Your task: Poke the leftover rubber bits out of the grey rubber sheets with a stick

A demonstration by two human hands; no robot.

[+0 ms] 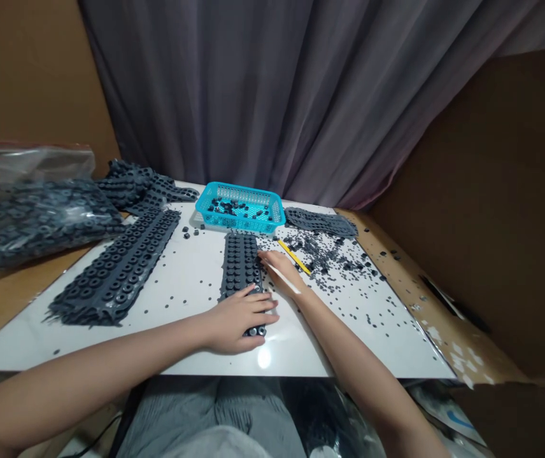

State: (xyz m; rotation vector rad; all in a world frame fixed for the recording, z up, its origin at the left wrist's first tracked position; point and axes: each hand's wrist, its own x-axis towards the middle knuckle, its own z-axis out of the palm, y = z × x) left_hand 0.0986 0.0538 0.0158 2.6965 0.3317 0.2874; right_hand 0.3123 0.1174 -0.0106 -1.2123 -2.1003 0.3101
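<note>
A dark grey rubber strip studded with small round caps lies lengthwise in the middle of the white table. My left hand lies flat on the strip's near end, fingers stretched out and pressing it down. My right hand rests at the strip's right edge, fingers extended, with a thin white stick under it. A yellow pencil lies just right of that hand. Behind the strip stands a turquoise plastic basket holding several loose dark caps.
A longer stack of grey strips lies at the left, with more strips behind it and a clear bag of them far left. Another strip and scattered loose bits cover the right side. Cardboard walls and a curtain enclose the table.
</note>
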